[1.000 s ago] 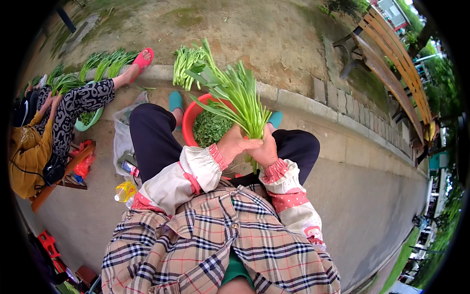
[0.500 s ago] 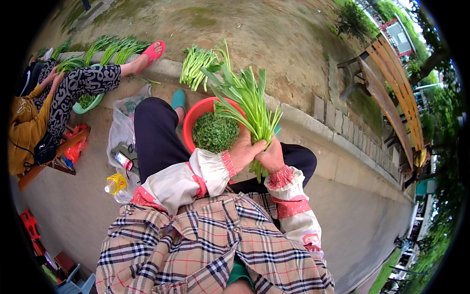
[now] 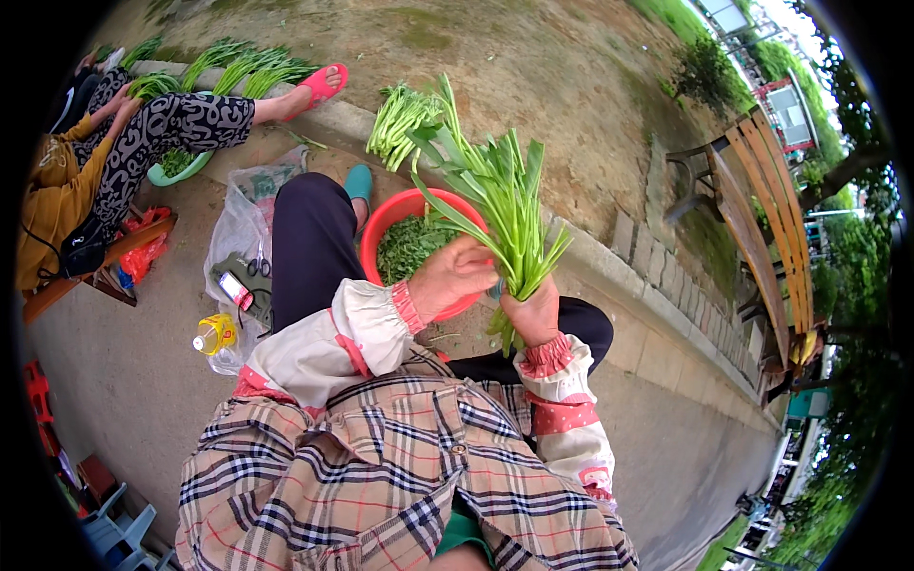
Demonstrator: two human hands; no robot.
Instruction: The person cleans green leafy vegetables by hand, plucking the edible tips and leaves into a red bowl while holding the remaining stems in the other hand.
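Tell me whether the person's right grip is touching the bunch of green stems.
Touching: the head view shows the right grip closed around the lower part of the bunch of green stems, whose ends stick out below.

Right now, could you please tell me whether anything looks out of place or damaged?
One small thing: a loose green stalk lies on the ground near the plastic bag, apart from the piled greens by the curb. The bunch of greens in the right hand shows no obvious damage.
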